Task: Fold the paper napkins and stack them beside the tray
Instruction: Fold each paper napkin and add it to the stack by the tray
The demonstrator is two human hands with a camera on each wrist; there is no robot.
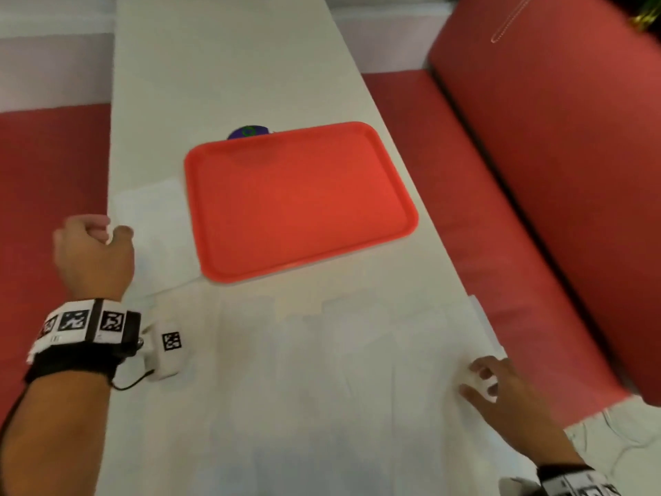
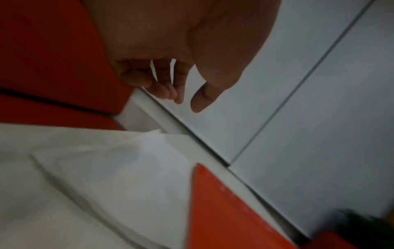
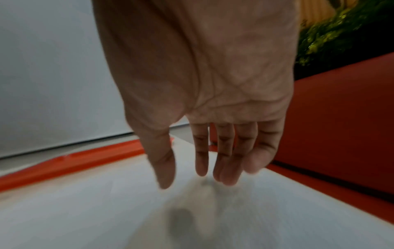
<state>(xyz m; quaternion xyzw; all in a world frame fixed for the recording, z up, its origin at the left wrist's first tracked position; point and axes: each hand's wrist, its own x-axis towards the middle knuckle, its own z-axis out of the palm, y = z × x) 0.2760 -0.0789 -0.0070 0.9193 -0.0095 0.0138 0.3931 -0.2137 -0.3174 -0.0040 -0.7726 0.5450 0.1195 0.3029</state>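
Observation:
A red tray (image 1: 300, 198) lies mid-table. Just left of it sits a folded white napkin stack (image 1: 157, 230), also in the left wrist view as the napkin stack (image 2: 119, 176) beside the tray corner (image 2: 224, 210). A large unfolded napkin (image 1: 339, 370) lies flat in front of the tray. My left hand (image 1: 107, 230) hovers at the stack's left edge, fingers loosely curled and holding nothing (image 2: 185, 101). My right hand (image 1: 479, 383) is over the unfolded napkin's right edge, its fingers (image 3: 201, 168) hanging straight and spread just above the paper (image 3: 106, 210).
The white table (image 1: 221, 73) is long and narrow, with red bench seats (image 1: 53, 166) on both sides and a red backrest (image 1: 558, 119) on the right. A small purple object (image 1: 250, 132) peeks out behind the tray. Green foliage (image 3: 332, 32) shows far right.

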